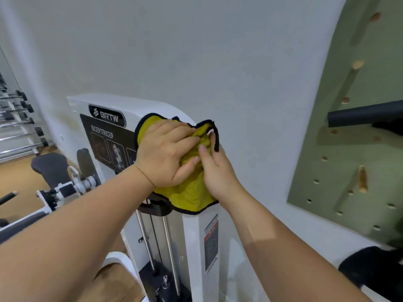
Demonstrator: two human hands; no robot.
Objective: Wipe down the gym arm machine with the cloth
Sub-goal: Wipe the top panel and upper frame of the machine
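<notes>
Where the fingers (185, 136) of the left hand (163, 153) lie nearly straight across the yellow cloth (192, 192), they press it down flat and grip nothing. This looks meant to spread the pressure over a broad patch for rubbing. Just to the right, the fingers (205, 149) of the right hand (218, 175) curl into a bunched fold and pinch it, probably to gather the slack so the cloth does not slide off the curve.

The cloth sits in the middle of the frame, draped over the rounded top corner of the white machine (194, 247). Its black-edged hem hangs just above the steel rods (144, 236) and a red and black sticker (211, 243) on the side. Part of the dark exercise chart (102, 142) under the brand badge (106, 115) is covered by the left wrist.

Judging by this, only the top cap is being wiped. The padded seat (52, 166) at the left and the lower column seem not yet reached. A green pegboard (359, 149) fills the right edge, and a rack of bars (17, 118) stands at the upper left.
</notes>
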